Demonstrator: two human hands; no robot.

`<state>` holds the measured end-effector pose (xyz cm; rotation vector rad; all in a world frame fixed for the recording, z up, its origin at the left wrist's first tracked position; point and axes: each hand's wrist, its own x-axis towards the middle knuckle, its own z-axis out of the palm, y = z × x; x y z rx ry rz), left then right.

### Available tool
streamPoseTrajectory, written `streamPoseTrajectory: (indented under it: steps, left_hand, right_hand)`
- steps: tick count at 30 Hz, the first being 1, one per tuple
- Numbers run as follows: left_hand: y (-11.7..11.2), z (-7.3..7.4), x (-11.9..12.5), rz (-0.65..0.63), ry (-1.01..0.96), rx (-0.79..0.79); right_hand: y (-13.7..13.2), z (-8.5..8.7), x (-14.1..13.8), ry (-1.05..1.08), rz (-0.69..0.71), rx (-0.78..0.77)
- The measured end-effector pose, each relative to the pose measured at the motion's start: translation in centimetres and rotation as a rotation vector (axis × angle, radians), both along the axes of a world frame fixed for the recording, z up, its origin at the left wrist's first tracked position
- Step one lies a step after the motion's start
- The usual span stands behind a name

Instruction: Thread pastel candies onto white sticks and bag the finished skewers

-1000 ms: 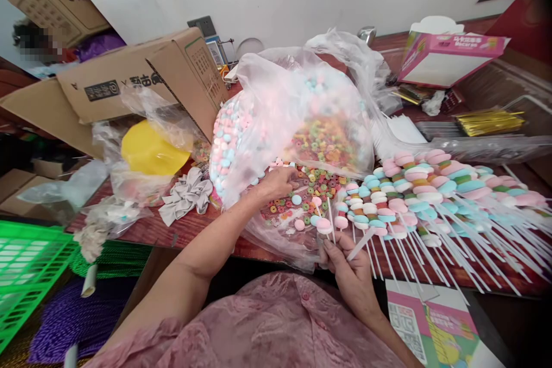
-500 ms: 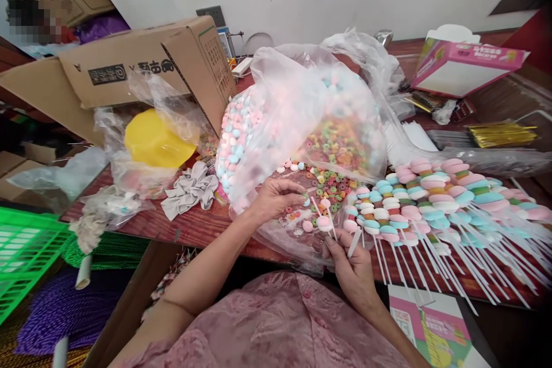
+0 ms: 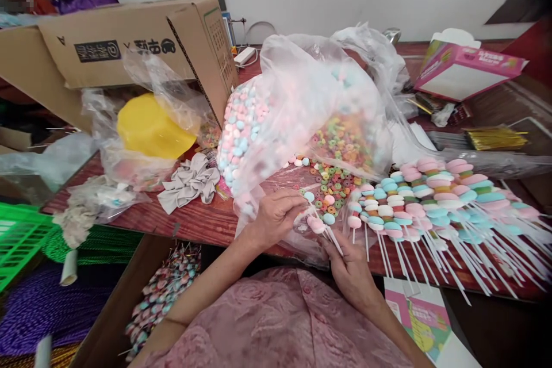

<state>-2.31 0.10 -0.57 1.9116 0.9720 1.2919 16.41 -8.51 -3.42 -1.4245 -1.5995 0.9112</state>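
The right hand (image 3: 351, 267) gripped thin white sticks (image 3: 335, 241), with pink candy (image 3: 316, 224) at their upper part, above the table's (image 3: 207, 223) front edge. The left hand (image 3: 276, 215) curled just beside; whether it pinched anything could not be told. Ring candies (image 3: 334, 181) lay beyond, loaded skewers (image 3: 440, 198) rightward, 1 yellow item (image 3: 150, 126) leftward.

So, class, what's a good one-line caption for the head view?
Right hand's grip holding white sticks, left hand's grip near pink sweets, candy skewers bunched on the reddish table.
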Motion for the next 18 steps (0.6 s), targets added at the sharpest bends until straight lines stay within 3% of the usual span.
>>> streamPoseTrajectory:
  steps: [3,7,10,14,18]
  left_hand:
    - [-0.7,-0.4,0.1,-0.028,0.011,-0.026]
    - [-1.1,0.2,0.6,-0.003,-0.396,-0.355]
    - [-1.2,0.9,1.3,-0.064,-0.614,-0.590]
    - [-2.0,0.5,3.2,-0.153,-0.659,-0.739]
    - [-2.5,-0.5,4.9,-0.201,-0.586,-0.780]
  right_hand:
    - [-0.3,-0.2,-0.1,0.038,-0.033,-0.005]
    - [-0.6,-0.7,-0.2,0.068,-0.037,0.032]
    - [-0.7,-0.8,-0.3,0.089,-0.033,0.066]
    - [-1.0,-0.8,-0.7,0.163,-0.044,0.073]
    - [-0.9,-0.5,-0.6,0.264,-0.124,0.039]
